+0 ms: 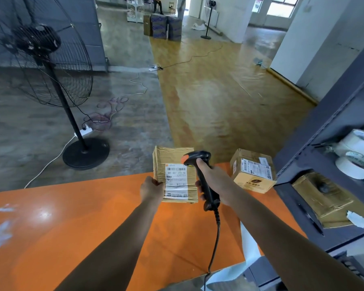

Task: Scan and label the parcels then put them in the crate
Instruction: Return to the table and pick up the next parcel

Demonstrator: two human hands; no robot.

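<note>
Pinches the near left corner of a flat cardboard parcel (pixel 177 175) with the left hand (pixel 151 189), label-up at the far edge of the orange table (pixel 72 217). Grips a corded barcode scanner (pixel 198 157) with the right hand (pixel 215 181), fingers curled round the handle, head just beside the label. Farther right on the table, a second parcel (pixel 253 171).

Can't see fingers of left hand (pixel 150 191) beneath parcel (pixel 172 158). Can't read small print on label (pixel 177 182). See only part of fan (pixel 38 43) and shelf (pixel 334 114), cropped by edges.
</note>
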